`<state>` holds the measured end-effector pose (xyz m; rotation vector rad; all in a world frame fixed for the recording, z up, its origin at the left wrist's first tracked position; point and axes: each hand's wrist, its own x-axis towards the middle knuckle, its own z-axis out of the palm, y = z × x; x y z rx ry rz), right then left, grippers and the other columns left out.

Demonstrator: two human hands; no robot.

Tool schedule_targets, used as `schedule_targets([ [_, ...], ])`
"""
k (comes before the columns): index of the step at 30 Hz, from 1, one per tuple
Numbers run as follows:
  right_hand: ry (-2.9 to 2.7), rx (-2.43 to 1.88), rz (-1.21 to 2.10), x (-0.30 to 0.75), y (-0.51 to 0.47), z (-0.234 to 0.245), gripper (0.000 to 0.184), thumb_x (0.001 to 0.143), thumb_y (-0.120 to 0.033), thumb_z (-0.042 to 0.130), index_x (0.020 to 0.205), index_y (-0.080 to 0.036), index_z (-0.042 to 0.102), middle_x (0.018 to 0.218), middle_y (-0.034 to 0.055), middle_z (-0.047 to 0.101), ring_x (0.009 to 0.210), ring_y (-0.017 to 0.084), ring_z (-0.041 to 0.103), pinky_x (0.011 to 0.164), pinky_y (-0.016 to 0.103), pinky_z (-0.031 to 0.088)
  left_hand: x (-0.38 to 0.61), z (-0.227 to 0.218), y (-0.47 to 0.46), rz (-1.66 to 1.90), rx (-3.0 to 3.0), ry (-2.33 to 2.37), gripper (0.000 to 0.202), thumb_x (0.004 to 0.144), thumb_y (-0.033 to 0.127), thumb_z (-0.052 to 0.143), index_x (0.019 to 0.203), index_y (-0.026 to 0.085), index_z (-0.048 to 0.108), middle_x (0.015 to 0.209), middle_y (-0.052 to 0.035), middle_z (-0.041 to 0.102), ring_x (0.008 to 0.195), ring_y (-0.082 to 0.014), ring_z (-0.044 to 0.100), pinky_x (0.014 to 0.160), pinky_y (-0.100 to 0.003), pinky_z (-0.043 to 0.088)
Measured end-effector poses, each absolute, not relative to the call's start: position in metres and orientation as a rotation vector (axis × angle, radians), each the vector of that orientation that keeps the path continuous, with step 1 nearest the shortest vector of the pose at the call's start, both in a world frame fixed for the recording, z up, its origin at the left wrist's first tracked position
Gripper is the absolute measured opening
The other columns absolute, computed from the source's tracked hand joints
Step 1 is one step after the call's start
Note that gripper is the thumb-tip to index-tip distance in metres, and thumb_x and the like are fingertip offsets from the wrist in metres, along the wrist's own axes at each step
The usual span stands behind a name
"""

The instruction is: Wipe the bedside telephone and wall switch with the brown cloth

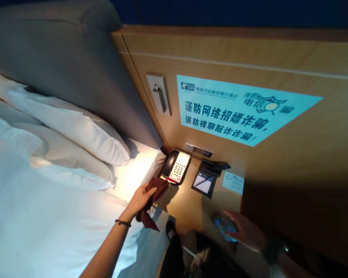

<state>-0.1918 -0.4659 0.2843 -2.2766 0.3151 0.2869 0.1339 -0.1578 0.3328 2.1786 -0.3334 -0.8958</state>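
My left hand [140, 199] grips a dark red cloth [152, 197] just in front of a white and black telephone [176, 166] on a wooden bedside shelf [185, 200]. The cloth hangs down below my fingers beside the bed's edge. My right hand [245, 231] is closed around a clear plastic bottle [223, 225] with a blue tint, held low at the shelf's near right end. A dark band circles my left wrist.
A black notepad tray [204, 182] with a pen, a remote [216, 166] and a white card [233, 182] sit on the shelf. A blue notice [237, 110] and a switch plate [159, 94] hang on the wooden wall. White pillows [75, 129] lie on the bed at left.
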Motion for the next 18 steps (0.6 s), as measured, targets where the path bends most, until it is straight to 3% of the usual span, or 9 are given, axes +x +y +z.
schedule_targets([
  [2,0.389,-2.176,0.294,-0.221,-0.46,0.259,0.054,0.08,-0.048,0.065,0.13,-0.026,0.06,0.128,0.0115,0.058,0.115,0.03,0.058,0.098,0.044,0.051,0.132,0.283,-0.143,-0.853,2.409,-0.139,0.056,0.09,0.038,0.047,0.138,0.009,0.05,0.127,-0.0111,0.065,0.114,-0.0257,0.062,0.105,-0.036,0.045],
  [5,0.568,-2.033,0.239,-0.228,-0.474,0.231,0.043,0.089,-0.051,0.055,0.124,-0.027,0.06,0.118,0.0104,0.064,0.105,0.028,0.064,0.09,0.044,0.055,0.123,0.215,-0.145,-0.764,2.727,-0.013,0.058,0.094,0.033,0.039,0.147,0.01,0.035,0.13,-0.0168,0.061,0.117,-0.0282,0.06,0.102,-0.039,0.045],
  [10,0.668,-2.264,0.128,-0.16,-0.513,0.204,0.041,0.096,-0.044,0.038,0.117,-0.017,0.059,0.098,0.0088,0.069,0.085,0.023,0.067,0.078,0.038,0.058,0.027,0.111,-0.186,-0.725,2.994,-0.182,0.055,0.092,0.022,0.039,0.144,0.006,0.043,0.145,-0.0243,0.044,0.128,-0.0393,0.047,0.104,-0.049,0.041],
  [12,0.5,-2.519,0.291,-0.115,-0.511,0.186,0.038,0.1,-0.031,0.033,0.124,-0.014,0.056,0.102,0.0079,0.067,0.087,0.02,0.066,0.081,0.031,0.056,-0.03,0.083,-0.199,-0.813,2.931,-0.557,0.058,0.087,0.015,0.041,0.145,0.013,0.044,0.15,-0.0208,0.038,0.133,-0.0402,0.042,0.105,-0.051,0.039],
  [14,0.384,-2.652,0.397,-0.074,-0.5,0.157,0.035,0.096,-0.018,0.041,0.127,-0.012,0.056,0.114,0.0103,0.064,0.102,0.022,0.062,0.091,0.031,0.051,-0.08,0.063,-0.204,-0.997,2.757,-0.853,0.064,0.083,0.01,0.041,0.145,0.024,0.045,0.152,-0.014,0.038,0.136,-0.0378,0.039,0.107,-0.051,0.04],
  [18,0.235,-2.833,0.575,-0.021,-0.486,0.09,0.042,0.09,0.001,0.04,0.127,-0.009,0.058,0.124,0.0152,0.056,0.109,0.027,0.056,0.087,0.035,0.051,-0.13,0.036,-0.193,-1.374,2.486,-0.961,0.06,0.087,0.019,0.042,0.144,0.038,0.045,0.154,-0.005,0.037,0.139,-0.0386,0.035,0.107,-0.055,0.04],
])
